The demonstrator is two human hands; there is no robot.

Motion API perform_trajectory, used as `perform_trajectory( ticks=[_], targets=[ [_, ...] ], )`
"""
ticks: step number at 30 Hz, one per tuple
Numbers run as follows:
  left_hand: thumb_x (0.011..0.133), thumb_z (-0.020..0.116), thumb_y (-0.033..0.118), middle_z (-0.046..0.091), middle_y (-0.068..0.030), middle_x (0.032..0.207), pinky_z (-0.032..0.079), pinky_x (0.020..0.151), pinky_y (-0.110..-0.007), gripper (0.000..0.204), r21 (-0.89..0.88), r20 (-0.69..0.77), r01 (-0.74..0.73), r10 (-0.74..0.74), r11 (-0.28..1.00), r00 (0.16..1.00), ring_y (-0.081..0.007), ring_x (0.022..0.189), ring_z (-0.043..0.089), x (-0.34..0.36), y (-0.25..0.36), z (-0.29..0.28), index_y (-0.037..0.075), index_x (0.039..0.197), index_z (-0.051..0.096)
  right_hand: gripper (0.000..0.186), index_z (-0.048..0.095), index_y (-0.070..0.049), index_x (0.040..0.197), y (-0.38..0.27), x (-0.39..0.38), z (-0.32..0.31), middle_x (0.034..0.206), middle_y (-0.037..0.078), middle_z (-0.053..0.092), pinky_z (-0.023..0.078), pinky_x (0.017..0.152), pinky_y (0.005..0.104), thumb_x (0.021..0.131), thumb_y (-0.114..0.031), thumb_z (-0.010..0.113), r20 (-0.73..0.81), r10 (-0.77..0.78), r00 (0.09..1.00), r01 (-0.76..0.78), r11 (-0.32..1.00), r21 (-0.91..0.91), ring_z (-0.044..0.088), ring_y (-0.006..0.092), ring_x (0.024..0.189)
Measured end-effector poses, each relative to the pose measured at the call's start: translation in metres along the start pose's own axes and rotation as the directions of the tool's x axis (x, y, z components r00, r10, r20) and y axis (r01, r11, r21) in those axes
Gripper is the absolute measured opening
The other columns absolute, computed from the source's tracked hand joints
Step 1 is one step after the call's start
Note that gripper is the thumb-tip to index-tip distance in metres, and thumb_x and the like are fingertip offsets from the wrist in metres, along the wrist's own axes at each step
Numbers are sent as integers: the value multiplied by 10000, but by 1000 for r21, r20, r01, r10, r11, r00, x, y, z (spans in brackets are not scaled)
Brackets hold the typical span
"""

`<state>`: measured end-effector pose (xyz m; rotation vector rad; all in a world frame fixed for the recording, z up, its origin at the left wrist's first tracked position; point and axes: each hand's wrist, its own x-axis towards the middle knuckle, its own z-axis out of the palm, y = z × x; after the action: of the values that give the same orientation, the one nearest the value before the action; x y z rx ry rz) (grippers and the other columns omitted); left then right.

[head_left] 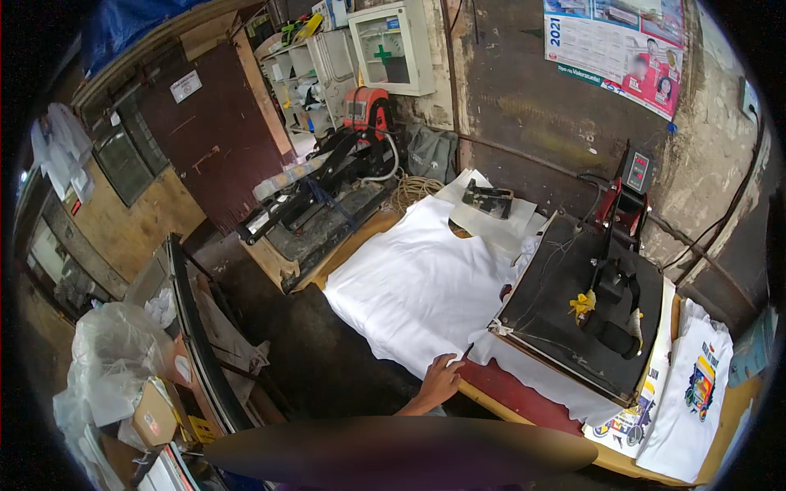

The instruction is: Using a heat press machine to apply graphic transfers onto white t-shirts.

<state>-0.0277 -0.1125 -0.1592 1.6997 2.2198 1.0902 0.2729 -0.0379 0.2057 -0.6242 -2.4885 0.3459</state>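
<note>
Your white cloth [528, 375] lies right of centre in the lower half of the frame, hanging out from beneath the black upper plate [565, 319] of the heat press. Its exposed strip has its long axis running from near centre down toward the lower right. The end nearest you is the upper-left one; your left hand [440, 380], judged left from the line of its forearm, is just beside that end, so the strip extends to the right of your fingers. Your right hand does not show.

Condition of the cloth: plain white, loosely draped, with an uneven lower edge; most of it is covered by the plate. Below it you have a dull red lower bed [508, 393], partly exposed.

State of your left hand: fingers bent, a slim dark item [467, 351] at their tips. Whether you grip it, or touch the cloth, cannot be told.

Left of the press, mid-frame, a broad white garment [409, 278] lies spread and lightly creased, its lower edge near your hand. Above it, a dark frame-like object [488, 200] rests on pale sheets. At the lower right, a white shirt with a coloured print [700, 393] lies on the wooden table [734, 413]. A second press [319, 217] stands at upper left of centre.
</note>
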Motion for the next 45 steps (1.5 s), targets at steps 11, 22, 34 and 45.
perform_trajectory(
  ticks=[11, 22, 34, 45],
  targets=[
    [859, 603, 164, 550, -123, 740, 434, 624, -361, 180, -408, 15, 95, -97, 908, 995, -275, 696, 536, -22, 49, -56, -2, 821, 546, 366, 577, 30, 1073, 47, 64, 60, 1058, 175, 532, 398, 887, 420, 818, -232, 576, -199, 10, 980, -59, 969, -242, 474, 353, 1027],
    [760, 694, 67, 611, -120, 831, 523, 656, -368, 109, -455, -295, -809, 794, 372, 531, -252, 745, 617, 42, 194, -331, 39, 835, 620, 341, 655, -6, 927, 79, 71, 105, 962, 158, 612, 441, 803, 432, 928, -279, 450, -357, 178, 917, -319, 864, -389, 557, 327, 967],
    [644, 717, 215, 591, -49, 704, 523, 607, -377, 200, 67, -591, -937, 770, 342, 238, -234, 692, 617, -2, 206, -398, 132, 802, 627, 523, 674, -53, 789, 90, 74, 128, 693, 201, 621, 471, 599, 471, 957, -417, 339, -379, 401, 834, -552, 624, -553, 613, 380, 655],
    [686, 629, 207, 663, -64, 785, 540, 629, -303, 100, 68, -390, -622, 595, 780, 703, -214, 728, 632, -17, 175, -429, 118, 727, 654, 617, 635, 1, 683, 108, 69, 137, 649, 220, 601, 460, 554, 466, 952, -458, 323, -435, 326, 839, -539, 603, -588, 606, 389, 610]
  ],
)
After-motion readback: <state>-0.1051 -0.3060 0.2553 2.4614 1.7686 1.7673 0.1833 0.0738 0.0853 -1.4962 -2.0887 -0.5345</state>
